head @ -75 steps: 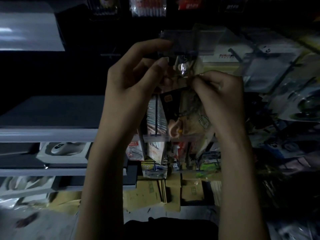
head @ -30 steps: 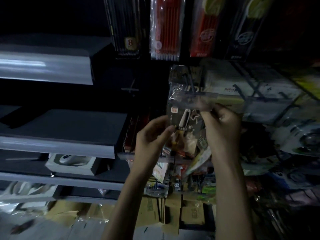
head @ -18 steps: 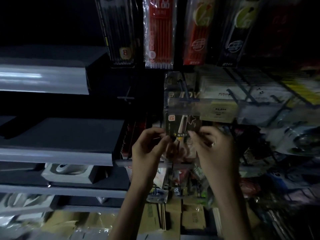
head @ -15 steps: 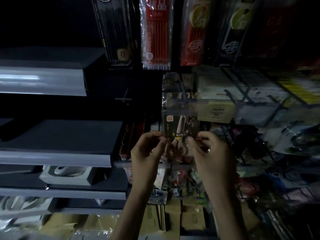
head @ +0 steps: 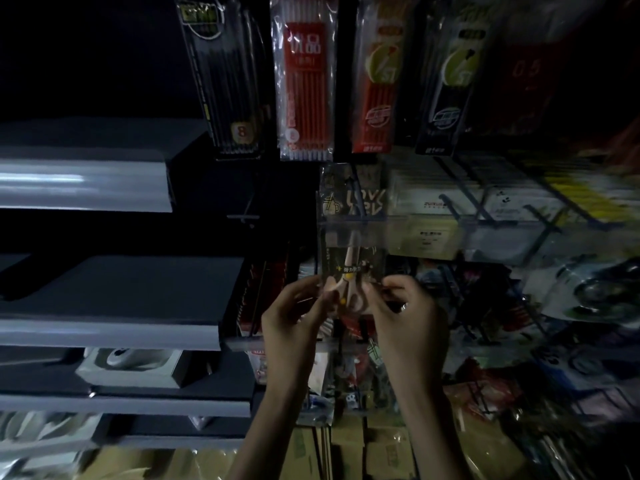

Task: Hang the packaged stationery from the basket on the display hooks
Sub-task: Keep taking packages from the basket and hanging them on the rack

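Note:
A clear packet of scissors with a dark card (head: 351, 261) hangs upright at the middle of the display, its top behind a clear price strip (head: 353, 232) on a hook. My left hand (head: 294, 320) pinches the packet's lower left corner. My right hand (head: 408, 313) pinches its lower right corner. Pale scissor handles show between my fingers. The basket is out of view.
Long pen refill packs (head: 304, 81) hang in a row above. Grey shelves (head: 104, 299) jut out at the left, with a boxed mouse (head: 131, 365) under them. More hooks with packets (head: 502, 209) crowd the right. Cardboard boxes (head: 363, 452) stand below.
My hands and the packet have gone from close to my face out to the hook. Both hands slid down from the packet's top to its lower corners.

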